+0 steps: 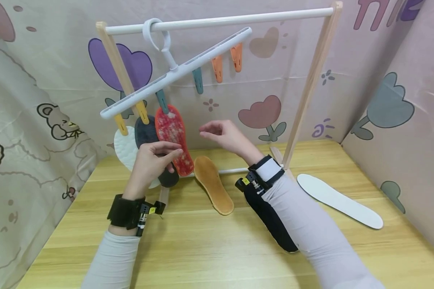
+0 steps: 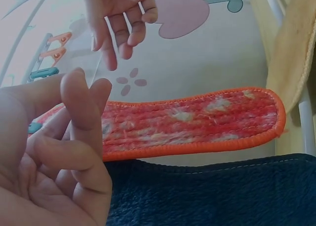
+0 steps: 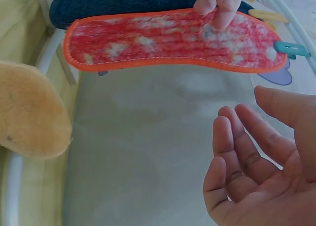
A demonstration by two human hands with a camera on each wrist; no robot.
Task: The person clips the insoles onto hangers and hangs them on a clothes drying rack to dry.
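The left hand (image 1: 150, 160) pinches the clipped red insole (image 1: 173, 138), best held steady, while the right hand (image 1: 224, 134) hovers with relaxed fingers.

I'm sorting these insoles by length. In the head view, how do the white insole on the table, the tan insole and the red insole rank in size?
1. white insole, plainly the longest.
2. and 3. red insole and tan insole: these look alike in length. The red one hangs clipped and the left hand covers part of it, so I won't rank them.

A pale wooden worktop (image 1: 217, 249) stands boxed in by pink cartoon-print sheeting (image 1: 401, 104) (hearts, tulips, a bear) under soft, even light.
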